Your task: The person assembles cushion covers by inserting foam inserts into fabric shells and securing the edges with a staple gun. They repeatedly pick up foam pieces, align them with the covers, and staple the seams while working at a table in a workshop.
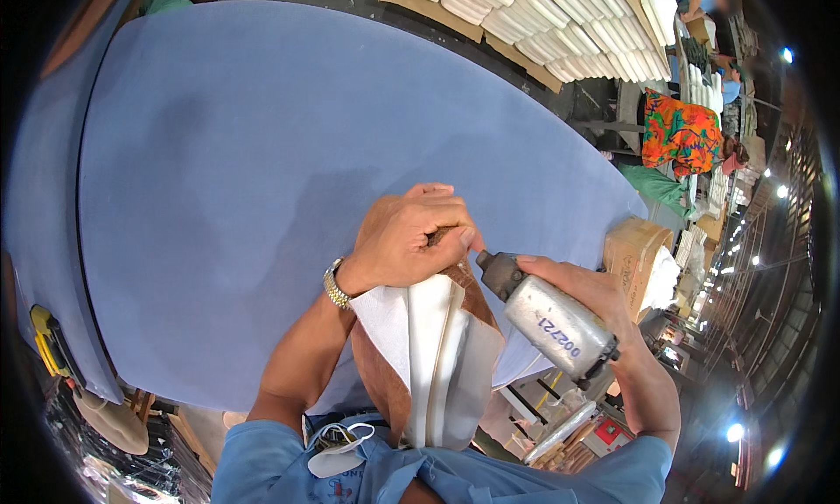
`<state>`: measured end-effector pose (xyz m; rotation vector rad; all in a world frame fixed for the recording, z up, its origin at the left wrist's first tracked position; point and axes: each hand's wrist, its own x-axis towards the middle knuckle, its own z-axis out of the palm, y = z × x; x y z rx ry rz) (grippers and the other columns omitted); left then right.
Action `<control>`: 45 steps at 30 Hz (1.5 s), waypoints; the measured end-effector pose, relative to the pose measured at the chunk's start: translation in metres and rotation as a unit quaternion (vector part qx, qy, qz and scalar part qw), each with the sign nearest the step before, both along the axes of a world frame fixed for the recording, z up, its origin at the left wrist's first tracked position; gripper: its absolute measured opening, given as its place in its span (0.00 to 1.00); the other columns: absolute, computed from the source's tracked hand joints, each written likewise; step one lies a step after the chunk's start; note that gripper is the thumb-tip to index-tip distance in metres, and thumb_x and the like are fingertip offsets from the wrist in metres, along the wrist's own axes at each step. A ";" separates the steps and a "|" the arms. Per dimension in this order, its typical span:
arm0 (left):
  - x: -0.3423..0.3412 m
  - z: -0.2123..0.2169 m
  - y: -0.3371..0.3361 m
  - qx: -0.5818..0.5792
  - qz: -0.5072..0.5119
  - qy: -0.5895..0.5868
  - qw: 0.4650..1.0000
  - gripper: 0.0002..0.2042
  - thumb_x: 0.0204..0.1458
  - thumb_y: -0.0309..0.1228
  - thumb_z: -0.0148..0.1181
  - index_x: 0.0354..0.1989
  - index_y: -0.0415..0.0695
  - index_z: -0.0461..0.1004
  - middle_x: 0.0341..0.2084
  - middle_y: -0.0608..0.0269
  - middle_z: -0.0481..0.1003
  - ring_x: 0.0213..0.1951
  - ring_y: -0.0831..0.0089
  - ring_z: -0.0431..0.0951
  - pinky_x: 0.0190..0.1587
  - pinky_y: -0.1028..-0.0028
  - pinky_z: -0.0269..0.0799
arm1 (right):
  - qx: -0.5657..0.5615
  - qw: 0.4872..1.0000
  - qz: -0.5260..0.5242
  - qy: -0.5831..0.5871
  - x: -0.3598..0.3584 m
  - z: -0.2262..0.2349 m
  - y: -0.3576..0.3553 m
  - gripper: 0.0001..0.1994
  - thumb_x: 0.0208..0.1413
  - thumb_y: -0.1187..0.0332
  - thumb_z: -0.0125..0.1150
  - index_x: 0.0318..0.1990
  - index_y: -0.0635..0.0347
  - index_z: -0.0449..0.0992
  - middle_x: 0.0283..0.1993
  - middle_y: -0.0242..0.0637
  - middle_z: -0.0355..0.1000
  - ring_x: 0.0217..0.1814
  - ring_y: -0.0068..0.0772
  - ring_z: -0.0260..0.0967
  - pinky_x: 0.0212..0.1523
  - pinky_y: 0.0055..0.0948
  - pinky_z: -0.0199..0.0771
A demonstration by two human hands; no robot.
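Observation:
My left hand [407, 237], with a metal watch on its wrist, is closed on the upper end of a brown cover piece [383, 351]. The cover is folded open around white padding [429, 346], with pale backing flaps on both sides, and its lower end rests against my body. In my right hand [582, 285] is a silver staple gun [556, 325] with a black nose. That nose points up and left, close to my left fingertips at the cover's edge. My right fingers are mostly hidden behind the tool.
A large blue padded table [219, 180] spreads out before me. Stacked white pieces [560, 23] lie beyond its far right edge. A cardboard box [632, 259] stands at the right. A yellow and black tool [51, 342] hangs at the left. A person in an orange patterned top [681, 132] is farther off.

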<state>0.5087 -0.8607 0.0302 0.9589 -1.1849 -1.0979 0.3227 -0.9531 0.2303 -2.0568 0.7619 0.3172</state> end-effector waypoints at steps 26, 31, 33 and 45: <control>0.018 -0.011 0.003 -0.041 -0.098 0.004 0.994 0.27 0.35 0.38 0.61 0.50 0.47 0.80 0.38 0.65 0.77 0.47 0.64 0.77 0.75 0.42 0.38 | 0.081 0.992 0.060 0.073 0.012 -0.013 -0.012 0.48 0.38 0.52 0.74 0.73 0.54 0.66 0.53 0.44 0.79 0.51 0.50 0.80 0.51 0.41 0.79; 0.021 -0.017 0.004 -0.036 -0.090 0.037 0.995 0.28 0.37 0.43 0.60 0.49 0.44 0.80 0.38 0.63 0.77 0.48 0.63 0.77 0.74 0.44 0.40 | 0.061 0.992 0.100 0.048 0.025 -0.022 -0.017 0.50 0.36 0.49 0.75 0.72 0.53 0.66 0.51 0.45 0.79 0.49 0.53 0.79 0.49 0.44 0.78; 0.020 -0.017 0.005 -0.029 -0.079 0.059 0.995 0.27 0.40 0.45 0.58 0.48 0.43 0.80 0.37 0.61 0.77 0.47 0.62 0.77 0.73 0.45 0.42 | 0.054 0.993 0.082 0.068 0.033 -0.018 -0.013 0.44 0.40 0.53 0.73 0.70 0.54 0.69 0.49 0.46 0.79 0.47 0.51 0.80 0.48 0.41 0.78; 0.015 -0.013 0.011 -0.003 0.071 0.025 0.997 0.27 0.74 0.48 0.34 0.61 0.47 0.77 0.24 0.66 0.74 0.29 0.66 0.74 0.36 0.66 0.66 | 0.012 0.987 0.128 0.095 0.047 -0.022 -0.003 0.42 0.43 0.60 0.74 0.71 0.54 0.68 0.40 0.41 0.75 0.41 0.43 0.79 0.39 0.37 0.81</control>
